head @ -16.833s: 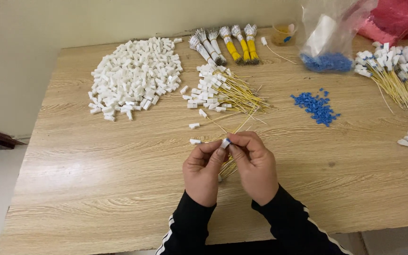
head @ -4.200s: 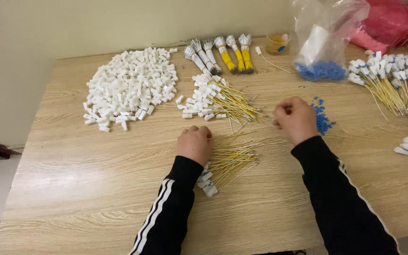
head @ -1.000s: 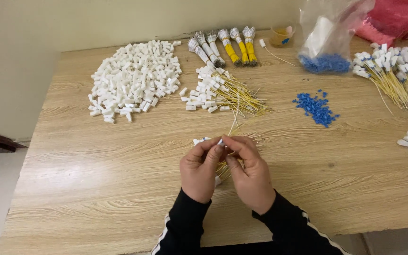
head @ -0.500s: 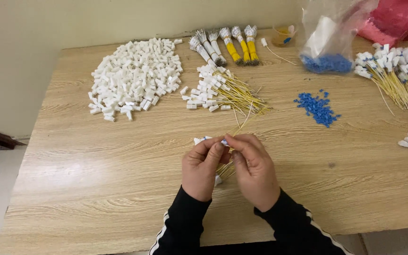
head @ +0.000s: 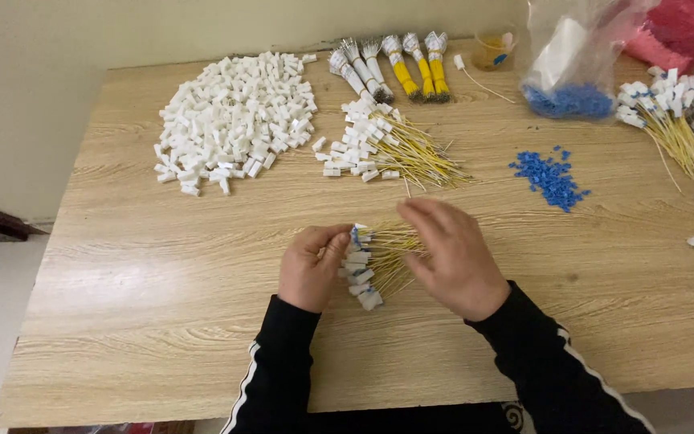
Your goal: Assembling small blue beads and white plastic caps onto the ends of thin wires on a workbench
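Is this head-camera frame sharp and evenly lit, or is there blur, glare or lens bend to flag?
Head view: light is soft and even, with faint shadows under the left hand and right hand; the right hand's fingers look slightly motion-blurred; the clear plastic bag shows glare; the wooden table edges splay outward toward the bottom, wide-angle perspective; the white connector pile is sharp.
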